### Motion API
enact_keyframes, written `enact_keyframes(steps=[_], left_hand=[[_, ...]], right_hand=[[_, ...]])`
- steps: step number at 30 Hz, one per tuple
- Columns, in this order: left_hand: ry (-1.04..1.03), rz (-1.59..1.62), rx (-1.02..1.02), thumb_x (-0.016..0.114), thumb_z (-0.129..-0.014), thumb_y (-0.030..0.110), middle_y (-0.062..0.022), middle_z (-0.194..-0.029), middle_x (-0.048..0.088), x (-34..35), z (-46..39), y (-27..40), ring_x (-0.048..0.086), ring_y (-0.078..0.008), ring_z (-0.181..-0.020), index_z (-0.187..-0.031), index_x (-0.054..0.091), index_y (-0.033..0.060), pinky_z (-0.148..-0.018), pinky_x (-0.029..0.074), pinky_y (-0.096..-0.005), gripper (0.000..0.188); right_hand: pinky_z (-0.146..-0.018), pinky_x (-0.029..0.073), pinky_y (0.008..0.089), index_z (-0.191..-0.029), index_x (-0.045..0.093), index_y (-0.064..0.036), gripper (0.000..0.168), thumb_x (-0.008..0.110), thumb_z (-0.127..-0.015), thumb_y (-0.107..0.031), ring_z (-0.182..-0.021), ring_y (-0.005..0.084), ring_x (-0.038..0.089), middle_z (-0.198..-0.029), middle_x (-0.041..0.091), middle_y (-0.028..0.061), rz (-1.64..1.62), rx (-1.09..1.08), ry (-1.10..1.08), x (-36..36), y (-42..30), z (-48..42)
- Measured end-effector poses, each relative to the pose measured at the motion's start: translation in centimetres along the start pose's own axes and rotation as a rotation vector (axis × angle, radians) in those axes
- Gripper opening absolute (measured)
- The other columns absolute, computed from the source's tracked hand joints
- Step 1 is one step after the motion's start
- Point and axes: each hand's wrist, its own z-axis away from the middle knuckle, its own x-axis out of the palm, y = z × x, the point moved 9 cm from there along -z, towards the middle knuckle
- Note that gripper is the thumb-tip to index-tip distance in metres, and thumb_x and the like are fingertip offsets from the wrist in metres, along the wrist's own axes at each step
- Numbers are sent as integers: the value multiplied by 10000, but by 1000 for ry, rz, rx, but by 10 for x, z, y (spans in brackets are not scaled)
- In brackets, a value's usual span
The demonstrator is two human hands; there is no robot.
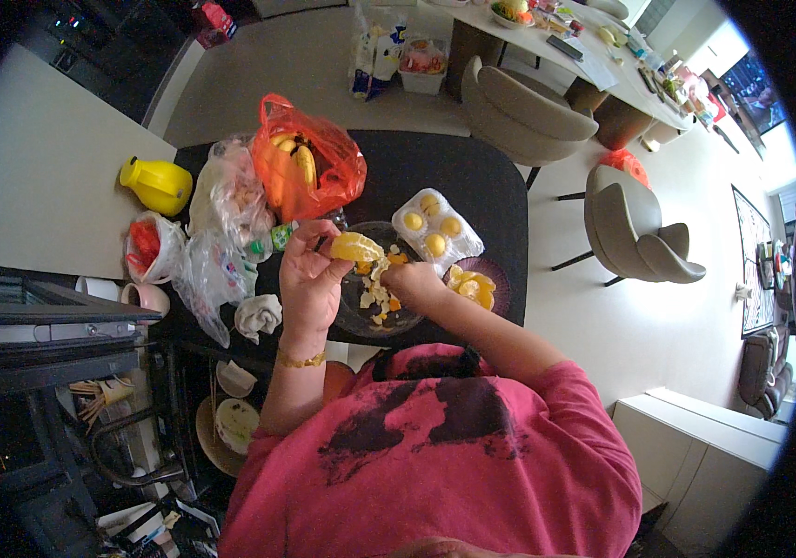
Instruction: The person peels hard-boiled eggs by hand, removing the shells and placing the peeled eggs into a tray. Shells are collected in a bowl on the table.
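My left hand (314, 268) holds a peeled citrus piece (357, 247) up between thumb and fingers, over the left part of a dark round bowl (352, 321). Scraps of citrus peel (373, 293) lie inside the bowl. Beside the fruit, my right hand (408, 279) is over the bowl with its fingers curled; its fingertips are hidden, and a pale strip of peel or pith shows next to them. To the right, a purple ribbed plate (502, 279) carries citrus pieces (473, 287). A clear plastic tray (467, 247) behind it holds several round yellow fruits (435, 245).
On the black table (384, 157) stand a red plastic bag (342, 171) with bananas (306, 166), clear plastic bags (213, 268), a green-capped bottle (269, 244) and a crumpled white cloth (258, 317). A yellow jug (157, 186) is at the left; grey chairs (530, 118) stand beyond.
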Motion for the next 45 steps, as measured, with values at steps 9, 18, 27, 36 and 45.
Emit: enact_keyframes(steps=[9,18,27,36,45], left_hand=[[-23,16,-40,682,-752,-124,-49,-1086,555,4,-2,-13,566,-156,-1015,-1176,525,37,-922,474,-293,479],[-43,13,-127,679,-764,-104,-57,-1097,546,18,-4,-35,560,-160,-1031,-1147,540,34,-926,460,-295,430],[-107,195,-264,696,-766,-73,-62,-1118,565,43,-2,-63,581,-176,-1039,-1149,556,29,-921,491,-321,420],[-117,370,-471,681,-806,-26,-97,-1173,556,52,11,-98,560,-225,-1056,-1212,577,21,-868,510,-311,422],[-140,329,-496,663,-840,21,-141,-1191,565,66,14,-93,577,-241,-1051,-1240,547,13,-866,520,-314,417]], right_hand=[[-650,525,407,-1067,694,-192,250,618,-838,-261,-923,256,662,-1361,486,141,388,-45,-286,62,7,2],[-610,528,377,-937,626,-56,159,568,-827,-153,-756,256,697,-827,690,129,153,73,-305,52,11,0],[-673,524,371,-838,702,-107,165,602,-829,-239,-934,252,655,-1090,647,94,87,174,-444,24,9,9],[-808,480,385,-1128,659,-221,289,595,-848,-249,-1177,241,513,-1367,440,52,59,166,-67,87,35,1],[-843,521,418,-1285,518,-296,501,618,-809,-179,-1195,263,518,-1373,440,55,-102,146,-266,24,20,26]])
